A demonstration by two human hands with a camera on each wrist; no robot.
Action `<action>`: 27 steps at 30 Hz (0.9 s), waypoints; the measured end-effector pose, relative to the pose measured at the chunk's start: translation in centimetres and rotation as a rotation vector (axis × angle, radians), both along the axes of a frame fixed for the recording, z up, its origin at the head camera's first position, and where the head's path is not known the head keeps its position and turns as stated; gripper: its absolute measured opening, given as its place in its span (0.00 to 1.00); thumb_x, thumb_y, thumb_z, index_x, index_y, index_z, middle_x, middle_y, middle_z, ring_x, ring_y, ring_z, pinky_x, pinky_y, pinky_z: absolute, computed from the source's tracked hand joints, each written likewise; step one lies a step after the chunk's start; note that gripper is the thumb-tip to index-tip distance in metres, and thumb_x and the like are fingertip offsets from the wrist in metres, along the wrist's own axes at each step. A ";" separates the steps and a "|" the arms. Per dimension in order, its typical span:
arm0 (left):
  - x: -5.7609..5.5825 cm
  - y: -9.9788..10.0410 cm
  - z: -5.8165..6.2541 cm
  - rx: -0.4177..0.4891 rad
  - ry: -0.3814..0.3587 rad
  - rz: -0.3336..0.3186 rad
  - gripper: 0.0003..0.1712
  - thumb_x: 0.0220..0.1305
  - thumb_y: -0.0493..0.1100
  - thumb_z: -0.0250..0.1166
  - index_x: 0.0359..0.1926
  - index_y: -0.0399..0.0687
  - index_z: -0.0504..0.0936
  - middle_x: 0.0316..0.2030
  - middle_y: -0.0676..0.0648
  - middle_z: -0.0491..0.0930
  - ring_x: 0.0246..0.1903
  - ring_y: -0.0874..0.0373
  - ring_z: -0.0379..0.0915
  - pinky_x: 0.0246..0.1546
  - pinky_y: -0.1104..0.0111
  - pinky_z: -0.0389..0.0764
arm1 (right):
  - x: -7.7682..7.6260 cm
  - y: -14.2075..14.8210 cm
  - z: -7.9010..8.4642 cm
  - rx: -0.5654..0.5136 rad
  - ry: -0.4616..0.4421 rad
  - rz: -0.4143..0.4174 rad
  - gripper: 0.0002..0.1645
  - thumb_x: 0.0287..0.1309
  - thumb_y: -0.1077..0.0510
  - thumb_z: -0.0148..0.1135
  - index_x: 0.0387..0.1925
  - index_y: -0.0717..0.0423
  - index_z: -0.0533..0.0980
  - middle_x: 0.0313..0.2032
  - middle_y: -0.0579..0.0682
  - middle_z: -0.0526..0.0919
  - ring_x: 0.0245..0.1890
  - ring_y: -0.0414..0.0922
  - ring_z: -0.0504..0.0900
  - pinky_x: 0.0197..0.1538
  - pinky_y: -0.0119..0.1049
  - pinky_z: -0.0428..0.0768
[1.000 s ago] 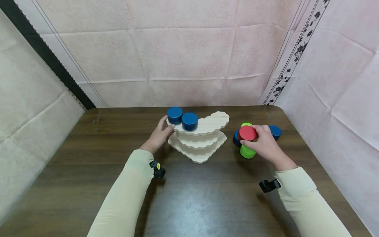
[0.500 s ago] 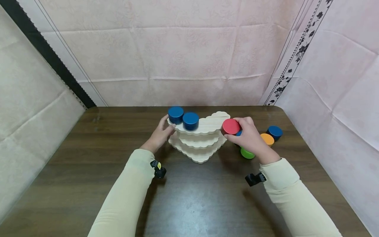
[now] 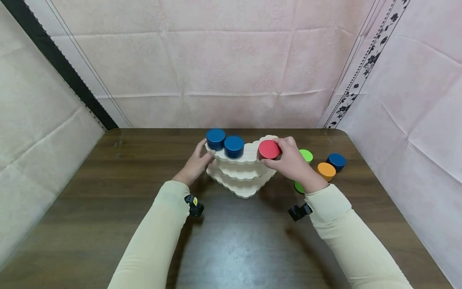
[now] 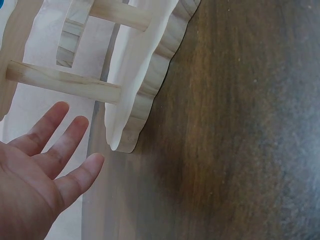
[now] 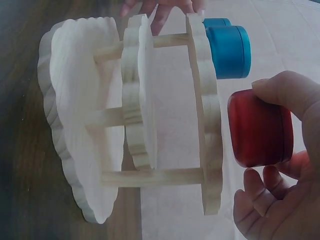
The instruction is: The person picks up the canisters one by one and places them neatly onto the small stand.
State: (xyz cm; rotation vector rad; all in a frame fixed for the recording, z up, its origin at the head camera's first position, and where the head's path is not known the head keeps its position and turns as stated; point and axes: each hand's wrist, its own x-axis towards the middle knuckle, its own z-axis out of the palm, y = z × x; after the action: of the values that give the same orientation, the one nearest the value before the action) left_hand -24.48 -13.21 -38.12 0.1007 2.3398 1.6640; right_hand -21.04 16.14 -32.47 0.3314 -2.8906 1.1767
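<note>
A three-tiered pale wooden stand [image 3: 242,171] with scalloped, cloud-like edges stands on the table. My left hand [image 3: 195,163] holds the left corner of its top tier [image 5: 205,120], thumb in front; in the left wrist view the other fingers [image 4: 75,137] spread out beside the posts. Two blue tins [image 3: 234,147] sit on the left part of the top tier. My right hand [image 3: 293,160] pinches a red tin [image 5: 260,129] between thumb and fingers. The tin is over the right part of the top tier, with a gap beneath it in the right wrist view.
Right of the stand are an orange tin [image 3: 326,171], a blue tin [image 3: 337,161] and green tins [image 3: 306,155], one partly behind my right wrist. The brown table [image 3: 144,180] meets cloth-covered walls [image 3: 223,72] at the back and sides.
My right hand has lifted the red tin from the group at the right and carried it left to over the top tier. The left hand has stayed at the stand's corner.
</note>
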 end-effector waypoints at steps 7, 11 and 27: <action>-0.1 0.1 -0.1 -0.008 0.001 0.005 0.40 0.70 0.64 0.49 0.75 0.72 0.40 0.71 0.42 0.55 0.63 0.44 0.64 0.66 0.45 0.59 | -0.6 -1.0 0.4 0.005 -0.001 0.005 0.43 0.49 0.55 0.72 0.65 0.61 0.64 0.56 0.61 0.64 0.56 0.56 0.67 0.50 0.51 0.80; -0.1 0.0 0.0 -0.009 -0.005 0.011 0.40 0.69 0.64 0.49 0.75 0.72 0.40 0.72 0.42 0.55 0.63 0.44 0.64 0.66 0.45 0.58 | -1.0 -1.4 0.6 0.012 -0.012 0.012 0.44 0.49 0.55 0.72 0.64 0.63 0.64 0.56 0.61 0.63 0.56 0.55 0.67 0.50 0.50 0.80; 0.0 -0.1 0.3 0.030 -0.023 -0.005 0.40 0.71 0.61 0.49 0.76 0.68 0.39 0.70 0.38 0.59 0.65 0.42 0.63 0.67 0.47 0.57 | -1.8 -2.5 0.8 0.015 -0.065 0.039 0.40 0.50 0.53 0.71 0.61 0.62 0.66 0.55 0.60 0.64 0.55 0.55 0.67 0.50 0.49 0.79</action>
State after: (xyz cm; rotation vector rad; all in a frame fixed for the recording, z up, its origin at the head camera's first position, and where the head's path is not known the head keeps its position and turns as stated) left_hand -24.50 -13.29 -37.79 0.0928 2.2969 1.6895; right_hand -22.80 13.63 -31.72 0.3589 -2.9628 1.1940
